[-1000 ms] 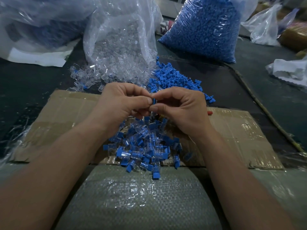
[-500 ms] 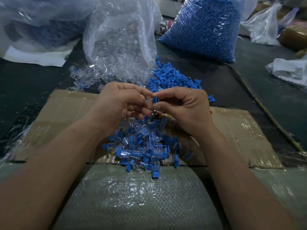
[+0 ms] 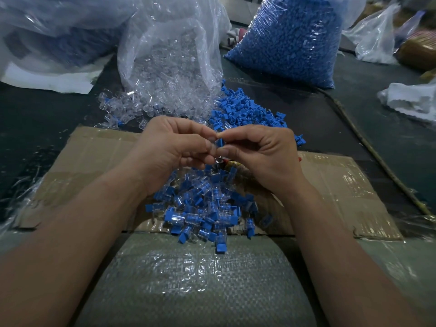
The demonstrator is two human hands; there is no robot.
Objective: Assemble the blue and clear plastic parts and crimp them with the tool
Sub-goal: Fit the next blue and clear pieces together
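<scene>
My left hand (image 3: 172, 147) and my right hand (image 3: 262, 152) meet fingertip to fingertip above the cardboard. Between them they pinch a small blue part (image 3: 220, 142) together with a clear part that my left fingers mostly hide. Below my hands lies a heap of joined blue-and-clear pieces (image 3: 203, 208). Loose clear parts (image 3: 132, 107) spill from an open clear bag (image 3: 169, 55). Loose blue parts (image 3: 247, 109) lie in a pile behind my right hand. A bit of metal and yellow (image 3: 224, 162), perhaps the tool, shows under my hands.
A flat cardboard sheet (image 3: 342, 185) covers the dark table. A full bag of blue parts (image 3: 290, 41) stands at the back right. More plastic bags (image 3: 375, 36) lie far right, a large one (image 3: 54, 31) far left. A woven sack (image 3: 195, 279) lies nearest me.
My hands have stayed together over the heap. The fingertips shifted slightly, and more of the blue part shows between them.
</scene>
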